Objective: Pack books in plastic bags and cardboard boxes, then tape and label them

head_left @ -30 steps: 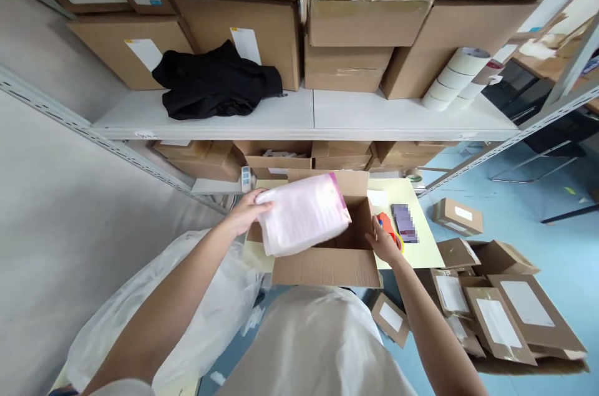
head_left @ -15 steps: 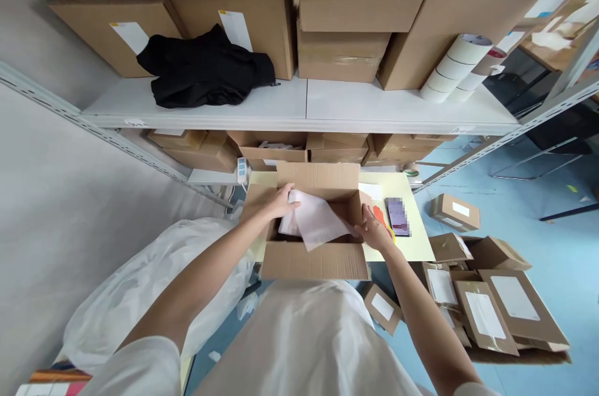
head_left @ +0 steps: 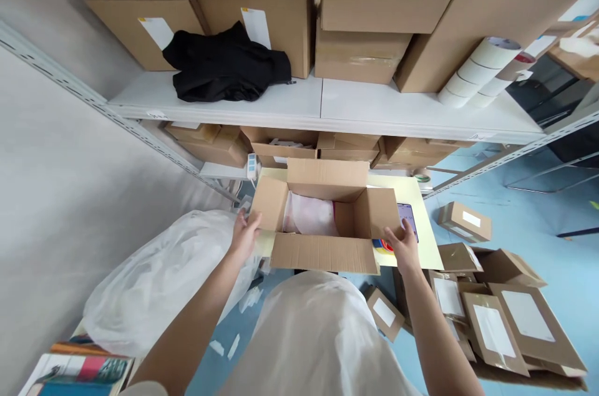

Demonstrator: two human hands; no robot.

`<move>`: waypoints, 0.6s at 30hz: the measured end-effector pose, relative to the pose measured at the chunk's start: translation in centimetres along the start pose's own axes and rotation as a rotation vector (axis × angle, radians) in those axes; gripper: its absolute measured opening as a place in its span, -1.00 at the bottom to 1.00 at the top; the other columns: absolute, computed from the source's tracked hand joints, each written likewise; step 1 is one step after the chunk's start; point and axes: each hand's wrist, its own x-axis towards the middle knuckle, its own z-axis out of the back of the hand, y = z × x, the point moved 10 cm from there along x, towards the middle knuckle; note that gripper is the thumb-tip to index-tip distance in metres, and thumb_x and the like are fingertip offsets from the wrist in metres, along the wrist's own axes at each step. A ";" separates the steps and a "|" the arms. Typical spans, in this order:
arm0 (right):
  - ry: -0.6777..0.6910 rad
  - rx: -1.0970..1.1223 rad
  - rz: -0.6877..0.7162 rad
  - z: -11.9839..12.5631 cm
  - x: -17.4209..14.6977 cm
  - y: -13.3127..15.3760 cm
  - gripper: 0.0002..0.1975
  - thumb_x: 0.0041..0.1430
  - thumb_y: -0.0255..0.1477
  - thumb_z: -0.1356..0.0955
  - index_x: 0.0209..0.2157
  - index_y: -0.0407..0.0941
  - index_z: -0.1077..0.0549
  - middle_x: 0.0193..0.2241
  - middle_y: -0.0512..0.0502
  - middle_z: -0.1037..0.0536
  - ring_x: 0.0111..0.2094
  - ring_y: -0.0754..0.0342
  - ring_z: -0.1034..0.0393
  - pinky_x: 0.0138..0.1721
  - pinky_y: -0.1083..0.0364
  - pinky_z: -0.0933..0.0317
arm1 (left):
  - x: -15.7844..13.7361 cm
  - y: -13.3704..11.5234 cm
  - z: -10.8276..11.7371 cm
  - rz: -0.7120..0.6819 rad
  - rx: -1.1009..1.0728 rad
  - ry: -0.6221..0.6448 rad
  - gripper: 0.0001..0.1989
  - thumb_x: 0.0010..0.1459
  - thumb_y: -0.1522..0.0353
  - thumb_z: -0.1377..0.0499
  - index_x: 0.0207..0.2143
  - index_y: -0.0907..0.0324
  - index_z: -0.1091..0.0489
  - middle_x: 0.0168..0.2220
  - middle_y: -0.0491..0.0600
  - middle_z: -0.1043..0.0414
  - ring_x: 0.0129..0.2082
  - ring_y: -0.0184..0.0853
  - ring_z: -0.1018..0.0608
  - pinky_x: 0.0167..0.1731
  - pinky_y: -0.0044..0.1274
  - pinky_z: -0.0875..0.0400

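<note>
An open cardboard box (head_left: 322,254) sits on the pale yellow tabletop (head_left: 427,251) with its flaps spread outward. Inside, toward its left end, lies a whitish translucent sheet or pouch (head_left: 309,215); what is under it is hidden. My left hand (head_left: 246,232) grips the outer edge of the left flap (head_left: 270,202), fingers closed. On the other side my right hand (head_left: 404,246) pinches the lower outer corner of the right flap (head_left: 382,210). Close by that hand are a phone (head_left: 408,215), partly covered, and a red, yellow and blue item (head_left: 384,246) half hidden under the flap.
A metal shelf (head_left: 327,110) behind the table bears cartons (head_left: 365,59), a black garment (head_left: 224,65) and white label rolls (head_left: 482,72). To the left bulges a large white plastic bag (head_left: 163,277). Labelled parcels (head_left: 496,327) are piled on the floor at right.
Both hands have left the box's inside and moved outward to the side flaps, which now spread out. The whitish sheet has been let go and lies flat in the box.
</note>
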 end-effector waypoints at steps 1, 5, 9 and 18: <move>0.052 0.084 0.037 -0.3 0.0 0.7 -0.18 0.14 -0.04 -0.21 0.30 -0.18 0.08 0.19 -0.34 -0.26 0.13 -0.14 -0.28 0.05 -0.11 -0.27 | -0.1 -0.5 -0.8 -0.047 -0.067 0.076 -0.27 0.08 -0.03 -0.09 0.20 0.16 -0.10 0.03 0.23 -0.41 0.01 -0.09 -0.50 -0.08 -0.25 -0.42; 0.546 -0.089 0.315 -4.5 -1.7 5.1 -0.36 0.14 -0.24 -0.24 0.23 -0.17 -0.18 0.25 -0.27 -0.19 0.26 -0.12 -0.07 0.23 -0.14 -0.01 | -2.6 -3.7 -6.0 -0.387 0.337 0.597 -0.19 -0.11 -0.16 -0.15 0.08 0.16 -0.35 0.15 0.23 -0.31 0.20 0.00 -0.29 0.18 -0.17 -0.12; 0.823 -0.594 0.458 -6.1 -3.6 4.4 -0.25 -0.04 -0.55 -0.28 0.26 -0.07 -0.15 0.33 -0.15 0.03 0.33 -0.12 0.13 0.27 -0.22 0.18 | -5.1 -2.7 -7.6 -0.618 0.911 0.946 0.09 -0.43 -0.07 -0.36 0.21 0.08 -0.20 0.29 0.19 -0.06 0.30 0.08 -0.06 0.24 -0.09 0.21; 0.595 -0.499 0.566 -5.2 -1.0 4.6 -0.69 0.25 -0.29 -0.20 -0.18 -0.09 -0.52 0.08 -0.24 -0.40 0.06 -0.11 -0.35 0.03 -0.09 -0.26 | -1.7 -1.4 -6.6 -0.608 0.783 0.708 -0.69 0.23 0.24 0.01 -0.10 0.10 -0.44 -0.01 0.09 -0.46 0.11 -0.16 -0.41 0.10 -0.31 -0.26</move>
